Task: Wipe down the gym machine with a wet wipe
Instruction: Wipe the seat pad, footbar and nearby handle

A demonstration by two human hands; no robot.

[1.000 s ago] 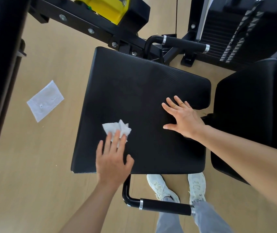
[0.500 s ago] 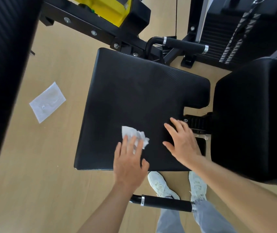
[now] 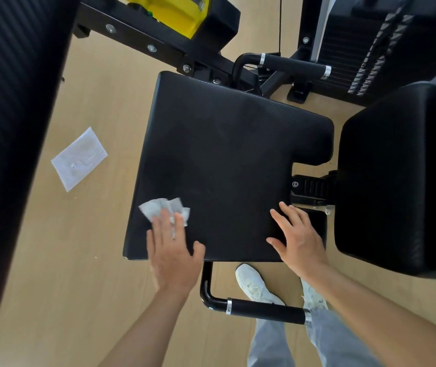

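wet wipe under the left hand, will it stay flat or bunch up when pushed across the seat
The wet wipe already looks crumpled and folded, so it is probably floppy and will bunch further. The left hand presses it flat-palmed, which likely keeps it moving. The seat pad looks finely textured, so it may drag slightly.

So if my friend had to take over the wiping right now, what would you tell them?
Left hand: flat and open, pressing the crumpled wet wipe onto the seat pad near its front left corner.
Right hand: open and empty, braced on the pad's front right edge.
Done: can't tell which parts are already wiped; no wet streaks show.
Left: finish the seat, then the backrest pad and the two handles. A wrapper lies on the floor; pick it up.
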